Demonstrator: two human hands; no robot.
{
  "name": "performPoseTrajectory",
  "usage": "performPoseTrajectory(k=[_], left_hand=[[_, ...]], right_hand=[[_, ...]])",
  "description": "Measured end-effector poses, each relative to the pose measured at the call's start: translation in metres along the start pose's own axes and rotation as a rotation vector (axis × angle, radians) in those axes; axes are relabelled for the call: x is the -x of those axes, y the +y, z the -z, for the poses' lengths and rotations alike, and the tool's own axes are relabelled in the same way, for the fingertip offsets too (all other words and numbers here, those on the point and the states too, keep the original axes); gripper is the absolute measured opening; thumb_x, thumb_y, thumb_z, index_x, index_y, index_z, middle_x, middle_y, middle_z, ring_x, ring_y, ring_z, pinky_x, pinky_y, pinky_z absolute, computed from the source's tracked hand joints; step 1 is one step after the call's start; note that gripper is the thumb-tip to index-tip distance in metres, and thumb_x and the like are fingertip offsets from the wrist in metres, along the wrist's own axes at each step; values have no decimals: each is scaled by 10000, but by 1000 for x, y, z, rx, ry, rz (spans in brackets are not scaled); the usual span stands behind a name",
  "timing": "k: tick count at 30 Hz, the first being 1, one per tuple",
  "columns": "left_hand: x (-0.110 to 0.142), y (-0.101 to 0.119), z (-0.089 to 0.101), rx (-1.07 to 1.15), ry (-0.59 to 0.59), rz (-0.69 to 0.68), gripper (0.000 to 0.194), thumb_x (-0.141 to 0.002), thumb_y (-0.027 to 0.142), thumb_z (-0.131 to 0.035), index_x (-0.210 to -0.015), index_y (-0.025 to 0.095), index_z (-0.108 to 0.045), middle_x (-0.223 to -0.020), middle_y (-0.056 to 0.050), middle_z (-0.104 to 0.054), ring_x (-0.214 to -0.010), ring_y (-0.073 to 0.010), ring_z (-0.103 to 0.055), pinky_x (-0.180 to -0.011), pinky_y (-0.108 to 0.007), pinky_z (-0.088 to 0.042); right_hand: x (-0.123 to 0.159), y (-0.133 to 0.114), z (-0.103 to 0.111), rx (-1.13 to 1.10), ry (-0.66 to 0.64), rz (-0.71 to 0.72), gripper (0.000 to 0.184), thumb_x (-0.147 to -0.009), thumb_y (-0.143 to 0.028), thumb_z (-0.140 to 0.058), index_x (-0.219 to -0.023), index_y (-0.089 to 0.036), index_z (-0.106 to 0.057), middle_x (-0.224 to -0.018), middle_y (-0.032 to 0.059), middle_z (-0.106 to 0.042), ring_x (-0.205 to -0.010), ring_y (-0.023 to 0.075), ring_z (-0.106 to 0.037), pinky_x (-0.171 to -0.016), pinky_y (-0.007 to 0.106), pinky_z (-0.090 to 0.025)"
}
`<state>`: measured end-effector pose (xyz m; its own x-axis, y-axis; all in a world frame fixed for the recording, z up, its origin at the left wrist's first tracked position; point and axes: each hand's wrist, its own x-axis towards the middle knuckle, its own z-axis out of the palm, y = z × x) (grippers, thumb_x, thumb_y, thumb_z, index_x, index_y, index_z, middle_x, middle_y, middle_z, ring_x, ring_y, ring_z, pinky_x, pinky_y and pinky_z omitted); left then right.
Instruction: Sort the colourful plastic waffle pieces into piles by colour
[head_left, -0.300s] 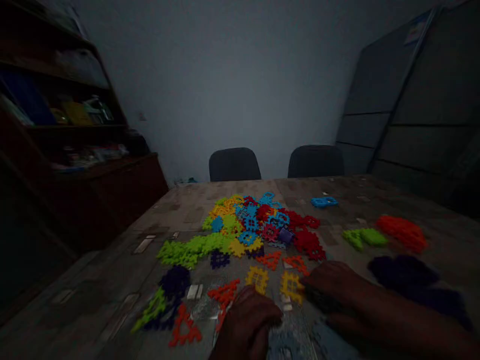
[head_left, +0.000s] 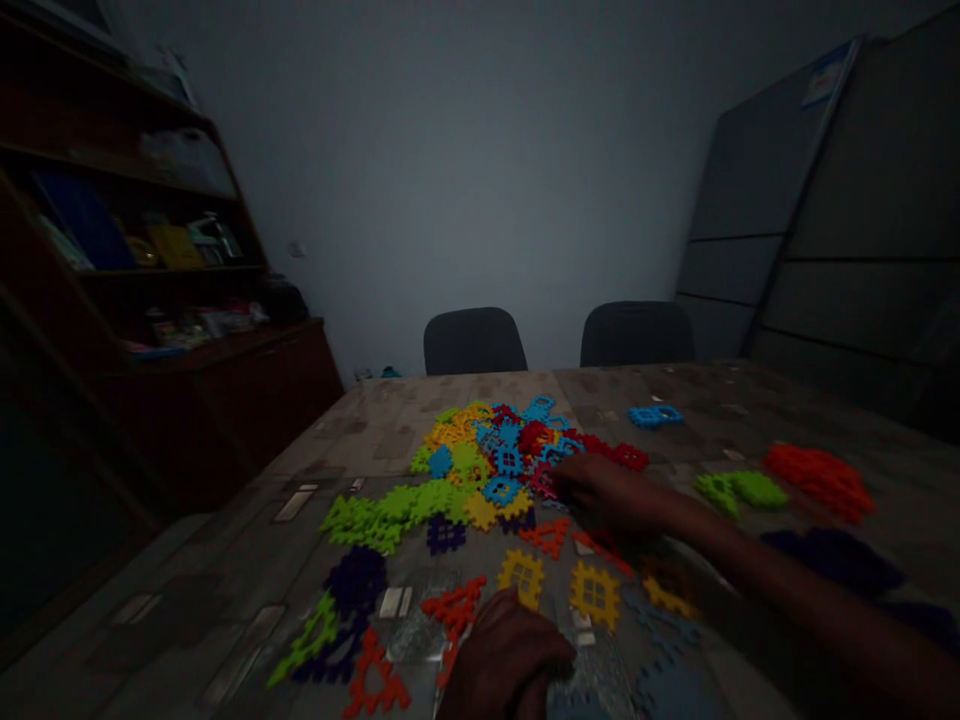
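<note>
My right hand (head_left: pixel 604 492) reaches over the near right side of a pile of coloured plastic interlocking pieces (head_left: pixel 506 460). Its fingers point down among the red and blue pieces, and the fingertips are hidden. Low in the middle, my left hand (head_left: pixel 510 655) rests with fingers curled; what lies under them is hidden. A yellow window-shaped square (head_left: pixel 521 577) lies just beyond it, and a second yellow square (head_left: pixel 595 594) lies to the right. Orange triangular pieces (head_left: pixel 454 603) are left of my left hand. Grey-blue pieces (head_left: pixel 667 690) lie at the near edge.
Light green pieces (head_left: pixel 390 512) spread left of the pile, with dark purple pieces (head_left: pixel 355 580) nearer. On the right are green pieces (head_left: pixel 742 490), an orange-red heap (head_left: pixel 817 480) and a dark purple heap (head_left: pixel 832 560). Two chairs (head_left: pixel 476 340) stand behind the table (head_left: pixel 300 560).
My right hand has moved forward and left from beside the right yellow square to the pile, covering the purple piece there. My left hand stays nearly in place; the view has tilted slightly.
</note>
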<state>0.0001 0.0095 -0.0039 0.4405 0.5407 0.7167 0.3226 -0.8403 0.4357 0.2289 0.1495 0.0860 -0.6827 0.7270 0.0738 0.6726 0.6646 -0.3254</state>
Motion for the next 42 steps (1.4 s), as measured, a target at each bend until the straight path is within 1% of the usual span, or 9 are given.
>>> performPoseTrajectory(k=[3,5,8,13,18,27,34,37,42], left_hand=[[-2,0,1,4,16,-17,203,-978,96,-508,-1020,242,-643,-870,-5,-780,-771,-158,-758,-992,-356,-543],[-2,-1,0,16,30,-30,192,-1000,114,-513,-1021,238,-659,-856,-16,-784,-747,-159,-758,-999,-362,-553],[-2,-3,-1,26,29,-38,213,-1024,136,-499,-1017,239,-685,-848,-31,-788,-721,-167,-757,-981,-374,-574],[-1,-3,-2,21,8,-22,236,-1043,167,-484,-997,238,-704,-827,-31,-777,-707,-168,-746,-970,-378,-578],[1,-6,-4,31,9,-11,242,-1069,210,-488,-1019,243,-722,-814,-27,-769,-700,-163,-734,-996,-390,-571],[0,-9,-2,12,-9,-35,211,-1054,207,-508,-999,248,-707,-836,-20,-777,-713,-167,-743,-999,-384,-567],[0,-11,-1,21,2,-46,238,-1073,203,-490,-991,236,-710,-822,-25,-777,-711,-161,-741,-983,-369,-571],[-1,-10,1,19,7,-22,204,-1045,185,-513,-1034,241,-708,-852,-26,-782,-744,-169,-752,-1013,-382,-563],[-16,-5,16,-54,-53,83,302,-926,112,-542,-1156,243,-684,-1037,-52,-791,-923,-208,-762,-989,-399,-578]], right_hand=[[-32,3,-6,116,-32,-78,84,-1000,-179,-631,-1027,-158,-708,-1062,55,-732,-971,216,-689,-881,395,-554],[-42,0,-8,192,-49,-112,179,-990,-296,-703,-1116,-169,-696,-1190,64,-704,-1064,236,-676,-931,451,-561],[-40,-5,-9,286,-93,-146,267,-976,-344,-729,-1181,-179,-687,-1309,86,-665,-1158,265,-649,-981,489,-551],[-22,0,1,384,-174,-227,191,-1006,-340,-697,-1104,-176,-710,-1182,64,-721,-1064,230,-693,-947,461,-576],[-24,2,12,428,-165,-279,210,-1025,-356,-675,-1127,-175,-707,-1164,61,-727,-1026,221,-708,-913,445,-593],[-38,-3,-6,425,-144,-256,354,-988,-380,-713,-1286,-195,-662,-1373,99,-646,-1233,295,-627,-1044,549,-515],[-8,18,-3,299,-123,-195,138,-944,-230,-704,-1064,-164,-725,-1210,97,-701,-1067,236,-669,-919,385,-531],[9,29,-5,232,-101,-158,130,-881,-132,-677,-990,-158,-746,-1143,119,-722,-1014,231,-683,-848,303,-504],[21,43,-10,158,-30,-97,229,-872,-77,-585,-960,-198,-758,-1055,98,-751,-1008,248,-675,-854,307,-472]])
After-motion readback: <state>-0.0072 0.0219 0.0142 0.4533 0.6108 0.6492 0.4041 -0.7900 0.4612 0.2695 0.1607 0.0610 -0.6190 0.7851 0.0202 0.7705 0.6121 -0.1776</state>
